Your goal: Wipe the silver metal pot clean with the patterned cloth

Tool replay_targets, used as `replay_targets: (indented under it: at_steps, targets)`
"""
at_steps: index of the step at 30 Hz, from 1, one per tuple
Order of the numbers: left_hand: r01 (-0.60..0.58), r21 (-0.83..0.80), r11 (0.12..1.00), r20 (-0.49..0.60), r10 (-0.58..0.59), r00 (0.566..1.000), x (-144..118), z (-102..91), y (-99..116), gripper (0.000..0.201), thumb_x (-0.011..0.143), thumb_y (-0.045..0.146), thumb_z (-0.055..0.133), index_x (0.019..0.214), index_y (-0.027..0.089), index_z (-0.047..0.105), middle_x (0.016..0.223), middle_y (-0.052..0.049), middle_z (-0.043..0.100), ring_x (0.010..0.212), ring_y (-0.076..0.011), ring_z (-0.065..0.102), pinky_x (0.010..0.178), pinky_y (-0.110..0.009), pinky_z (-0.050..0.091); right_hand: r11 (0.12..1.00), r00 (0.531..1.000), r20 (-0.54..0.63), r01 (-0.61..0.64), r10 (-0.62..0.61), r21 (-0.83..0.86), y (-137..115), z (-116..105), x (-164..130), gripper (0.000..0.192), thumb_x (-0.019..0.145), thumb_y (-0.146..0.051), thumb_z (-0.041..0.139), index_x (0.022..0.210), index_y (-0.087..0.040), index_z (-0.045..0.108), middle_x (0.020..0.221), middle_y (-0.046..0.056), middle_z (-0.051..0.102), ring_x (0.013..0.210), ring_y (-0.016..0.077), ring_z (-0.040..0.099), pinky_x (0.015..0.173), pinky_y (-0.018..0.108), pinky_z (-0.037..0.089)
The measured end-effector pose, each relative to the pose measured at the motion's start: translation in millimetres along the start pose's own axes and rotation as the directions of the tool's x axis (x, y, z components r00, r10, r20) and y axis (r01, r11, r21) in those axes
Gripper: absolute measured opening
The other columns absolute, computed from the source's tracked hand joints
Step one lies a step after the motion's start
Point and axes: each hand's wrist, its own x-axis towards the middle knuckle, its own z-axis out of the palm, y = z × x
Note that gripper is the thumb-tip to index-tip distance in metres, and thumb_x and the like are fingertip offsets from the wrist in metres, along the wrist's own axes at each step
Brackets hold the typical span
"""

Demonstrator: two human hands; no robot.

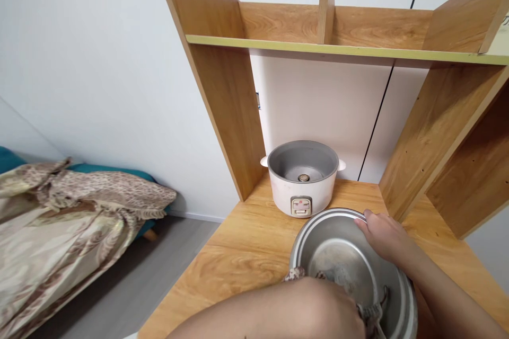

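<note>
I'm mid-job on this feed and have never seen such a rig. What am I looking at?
There is no machine arm here: you see a person's two bare hands. The one picture comes from a camera on their head, looking forward and down, so the forearms enter from the bottom and right.

The right hand grips the rim of a metal pot. The left hand holds a bunched cloth at the pot; its fingers are mostly hidden.

Behind the pot, a white cooker body stands open on the wooden surface, below a shelf. Whether the pot rests on that surface is unclear.
</note>
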Motion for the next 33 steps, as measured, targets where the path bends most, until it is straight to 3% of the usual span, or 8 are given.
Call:
replay_targets:
  at_steps: [4, 8, 13, 20, 24, 27, 30, 33]
  targets:
    - [-0.011, -0.041, 0.999, -0.118, 0.006, 0.993, 7.0, 10.2, -8.1, 0.012, 0.069, 0.024, 0.064, 0.059, 0.017, 0.064, 0.052, -0.005, 0.064, 0.037, -0.0166, 0.05, 0.039, -0.029, 0.035, 1.0, 1.0, 0.007, -0.001, 0.001, -0.004, -0.3, -0.9, 0.5, 0.043, 0.102, -0.042, 0.025, 0.098, -0.015, 0.059, 0.09, 0.014, 0.071, 0.087, 0.0274, 0.068, 0.066, 0.033, 0.039]
    - [0.007, 0.091, 0.996, -0.185, 0.01, 0.983, -2.7, 2.3, -1.5, 0.011, 0.074, 0.022, 0.061, 0.068, 0.016, 0.068, 0.057, -0.007, 0.067, 0.043, -0.0182, 0.056, 0.041, -0.029, 0.035, 1.0, 1.0, 0.009, -0.008, 0.007, 0.007, -1.5, -2.4, 0.2, 0.043, 0.102, -0.041, 0.025, 0.099, -0.015, 0.059, 0.088, 0.014, 0.071, 0.088, 0.0283, 0.069, 0.066, 0.033, 0.039]
    - [0.047, 0.079, 0.996, -0.136, -0.036, 0.99, -15.8, -14.2, 9.2, 0.023, 0.083, 0.026, 0.053, 0.089, 0.014, 0.072, 0.073, -0.011, 0.072, 0.065, -0.0255, 0.068, 0.042, -0.03, 0.038, 1.0, 1.0, 0.009, -0.012, 0.012, 0.008, -1.4, -1.2, 0.4, 0.043, 0.102, -0.042, 0.026, 0.099, -0.015, 0.059, 0.089, 0.014, 0.071, 0.087, 0.0285, 0.069, 0.066, 0.033, 0.039]
    - [0.074, 0.021, 0.997, -0.097, -0.072, 0.993, -7.1, -7.4, 5.6, 0.03, 0.085, 0.029, 0.048, 0.099, 0.015, 0.071, 0.077, -0.011, 0.074, 0.055, -0.024, 0.064, 0.044, -0.032, 0.042, 1.0, 1.0, 0.002, 0.004, -0.004, 0.003, -0.2, 0.1, 0.5, 0.044, 0.102, -0.042, 0.024, 0.098, -0.016, 0.059, 0.087, 0.014, 0.071, 0.086, 0.0289, 0.069, 0.065, 0.033, 0.038]
    - [-0.001, 0.014, 1.0, -0.053, 0.001, 0.999, -1.7, -2.7, 1.2, 0.026, 0.078, 0.022, 0.055, 0.094, 0.011, 0.072, 0.072, -0.012, 0.073, 0.049, -0.0203, 0.061, 0.044, -0.03, 0.042, 1.0, 1.0, -0.005, 0.004, -0.004, 0.003, 0.1, 0.7, 0.4, 0.043, 0.102, -0.041, 0.025, 0.098, -0.016, 0.059, 0.087, 0.014, 0.071, 0.086, 0.0288, 0.069, 0.065, 0.033, 0.038]
    - [0.008, 0.002, 1.0, 0.018, -0.008, 1.0, -0.8, -3.7, 0.0, 0.023, 0.074, 0.02, 0.059, 0.089, 0.01, 0.073, 0.072, -0.011, 0.073, 0.049, -0.019, 0.06, 0.044, -0.03, 0.042, 1.0, 1.0, -0.008, 0.007, -0.007, 0.0, 0.3, 1.3, 0.5, 0.044, 0.102, -0.042, 0.024, 0.098, -0.015, 0.059, 0.088, 0.014, 0.071, 0.087, 0.0282, 0.068, 0.067, 0.033, 0.039]
    - [0.033, 0.006, 0.999, 0.087, -0.033, 0.996, -2.5, -7.3, 0.9, 0.024, 0.077, 0.022, 0.056, 0.089, 0.01, 0.072, 0.074, -0.011, 0.073, 0.05, -0.0186, 0.06, 0.043, -0.03, 0.041, 1.0, 1.0, -0.001, 0.002, -0.002, -0.001, 0.5, 1.5, 0.6, 0.044, 0.102, -0.042, 0.024, 0.099, -0.015, 0.059, 0.089, 0.015, 0.07, 0.087, 0.028, 0.068, 0.067, 0.033, 0.039]
    - [0.003, 0.073, 0.997, 0.074, -0.009, 0.997, -6.3, -10.8, 2.9, 0.024, 0.08, 0.023, 0.053, 0.084, 0.009, 0.072, 0.073, -0.011, 0.073, 0.051, -0.0184, 0.061, 0.043, -0.03, 0.042, 1.0, 1.0, 0.002, 0.0, 0.0, -0.001, 0.4, 1.3, 0.8, 0.044, 0.102, -0.042, 0.024, 0.098, -0.016, 0.059, 0.089, 0.014, 0.071, 0.086, 0.0283, 0.068, 0.066, 0.033, 0.038]
